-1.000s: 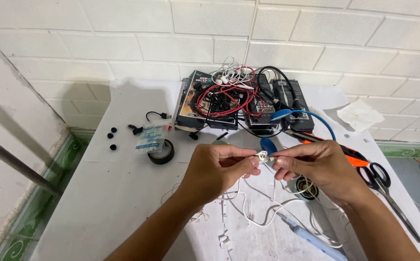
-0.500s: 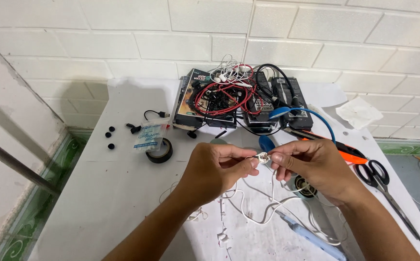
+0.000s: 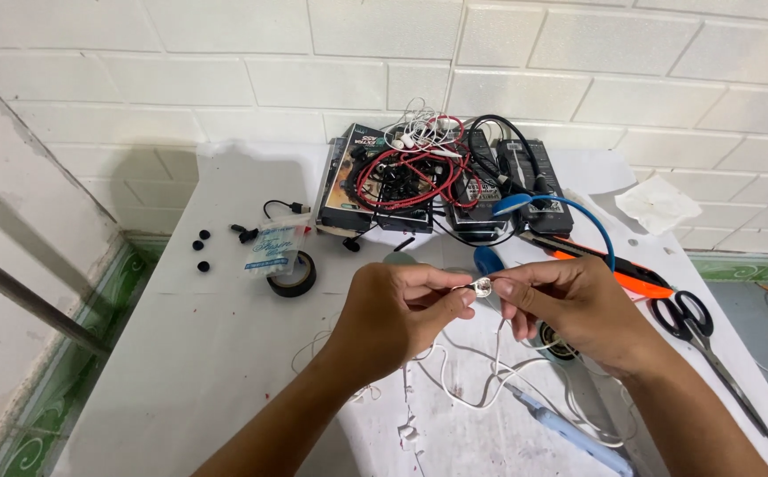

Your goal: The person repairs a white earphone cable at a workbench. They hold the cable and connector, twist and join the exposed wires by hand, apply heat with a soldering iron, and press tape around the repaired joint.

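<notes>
Pinching a small round earbud (image 3: 483, 285) between the fingertips of the left hand (image 3: 399, 320) and the right hand (image 3: 576, 311), both closed on it from opposite sides, above the white table (image 3: 181, 353). Trailing from the earbud, a thin white cord (image 3: 490, 375) down onto the table. Beyond the earbud, against the wall: dark boxes (image 3: 348, 181) heaped with red and black wires (image 3: 406, 172), plus a blue headband (image 3: 569, 216). Left of the earbud: a roll of black tape (image 3: 293, 274) under a small clear packet (image 3: 273, 250). Right of the earbud: an orange knife (image 3: 618, 272) and black scissors (image 3: 697, 327). Nearer than the earbud: a blue-and-white pen-shaped tool (image 3: 560, 428).
</notes>
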